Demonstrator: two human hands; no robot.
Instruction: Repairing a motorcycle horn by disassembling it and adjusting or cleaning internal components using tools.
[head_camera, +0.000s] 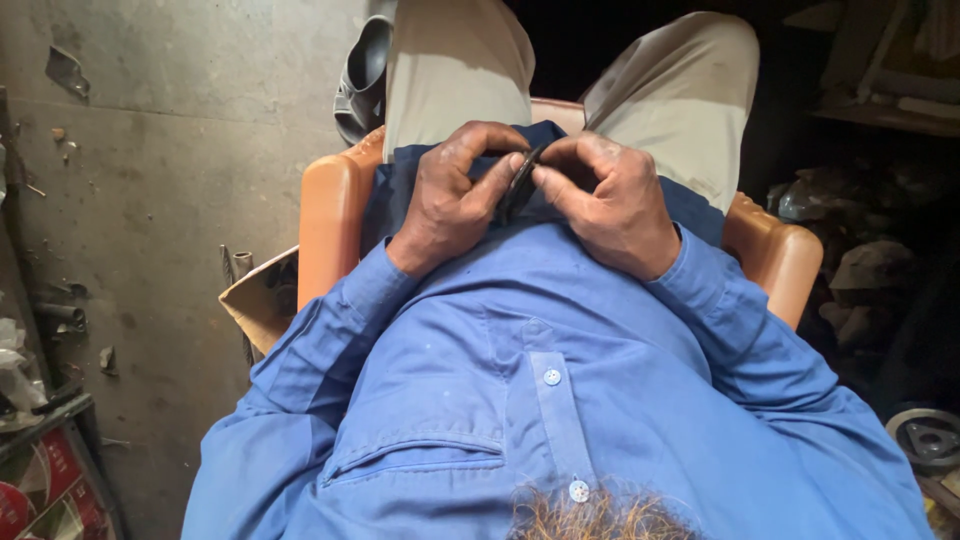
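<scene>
A small dark part (519, 186), flat and rounded as far as one can see, sits between the two hands, just above the lap and in front of the blue shirt (520, 380). Only its edge shows, so what kind of piece it is cannot be told.

The left hand (452, 200) is curled narrow around its left side, with the thumb lying along the edge and the other fingers bent under. The right hand (612, 196) closes on it from the other side, the thumb and first finger pinching near the top. Both hands hold the same part and touch each other around it.

To do this step well, I think the left hand should only keep the part quiet while the right one does the fine work. The grip should be near the edge, not over the face, so the eyes can see the place being worked. Because the part hangs over the lap between the knees in beige trousers (680, 90), it is wise to hold it low and close to the body; if it slips, it falls on the cloth and not on the grey floor (170, 180).

The person sits on an orange plastic chair (325, 225). A dark sandal (362, 75) lies beside the left leg, and a metal wheel (925, 435) rests on the floor at the right, well apart.
</scene>
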